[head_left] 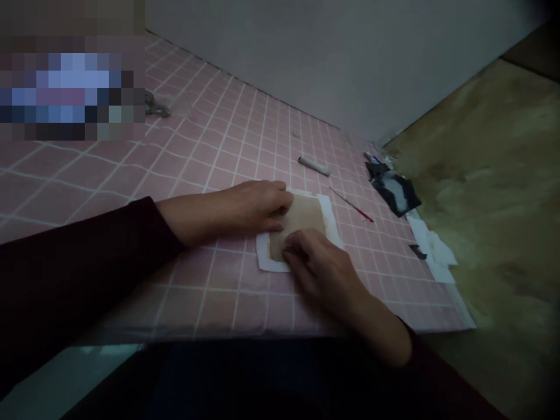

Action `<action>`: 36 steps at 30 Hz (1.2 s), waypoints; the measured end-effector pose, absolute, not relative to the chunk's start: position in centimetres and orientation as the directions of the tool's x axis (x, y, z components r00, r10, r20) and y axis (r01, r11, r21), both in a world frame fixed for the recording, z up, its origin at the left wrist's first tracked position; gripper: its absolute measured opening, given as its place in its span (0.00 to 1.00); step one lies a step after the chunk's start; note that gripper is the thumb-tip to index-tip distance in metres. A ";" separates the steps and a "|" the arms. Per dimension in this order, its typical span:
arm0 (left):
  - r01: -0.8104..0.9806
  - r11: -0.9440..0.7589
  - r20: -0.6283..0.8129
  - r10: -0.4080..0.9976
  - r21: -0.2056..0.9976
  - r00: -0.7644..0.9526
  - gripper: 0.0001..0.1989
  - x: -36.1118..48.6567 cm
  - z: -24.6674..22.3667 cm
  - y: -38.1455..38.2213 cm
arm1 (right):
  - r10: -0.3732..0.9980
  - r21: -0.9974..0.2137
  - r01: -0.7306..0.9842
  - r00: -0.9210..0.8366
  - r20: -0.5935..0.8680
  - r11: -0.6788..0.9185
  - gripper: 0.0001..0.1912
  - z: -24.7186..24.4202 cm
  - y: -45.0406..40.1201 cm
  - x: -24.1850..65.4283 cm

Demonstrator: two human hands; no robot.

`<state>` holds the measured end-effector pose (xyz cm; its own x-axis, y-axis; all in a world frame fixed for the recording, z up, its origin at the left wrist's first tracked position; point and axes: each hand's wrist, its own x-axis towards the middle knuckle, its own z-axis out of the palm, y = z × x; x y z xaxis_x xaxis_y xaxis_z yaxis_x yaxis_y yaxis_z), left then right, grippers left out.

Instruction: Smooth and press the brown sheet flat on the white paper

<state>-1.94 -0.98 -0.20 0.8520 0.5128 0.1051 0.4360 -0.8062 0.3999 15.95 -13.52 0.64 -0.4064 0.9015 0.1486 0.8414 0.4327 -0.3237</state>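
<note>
A tan square sheet (301,216) lies on a larger white sheet (265,261), whose edges show around it. My left hand (265,203) rests at the left side of the tan sheet, its fingers curled in and closed. Whether anything is inside them is hidden. Low over the near part of the same sheet, my right hand (321,262) is closed in a pinch, fingertips down at the surface. Something small and dark may be between those fingertips, but it is too dim to make out.
A pink checked cloth (219,128) covers the table. Right of the sheets lie a grey tube (314,166) and a thin tool with a red handle (352,205). Black pieces (396,192) and white paper scraps (437,251) line the right edge. The top left is pixelated.
</note>
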 end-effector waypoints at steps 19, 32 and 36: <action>0.396 -0.810 0.132 0.492 0.432 0.861 0.08 -2.0 -0.7 -0.7 | 0.923 -0.224 0.897 -0.354 0.153 0.381 0.05 0.7 -14.0 17.9; 0.410 -0.798 0.112 0.503 0.442 0.857 0.08 -1.9 -0.5 -0.7 | 0.915 -0.250 0.881 -0.372 0.157 0.401 0.05 0.9 -13.6 17.8; 0.427 -0.790 0.112 0.520 0.439 0.847 0.08 -1.9 -0.6 -0.8 | 0.880 -0.262 0.841 -0.449 0.152 0.474 0.06 0.6 -13.3 16.4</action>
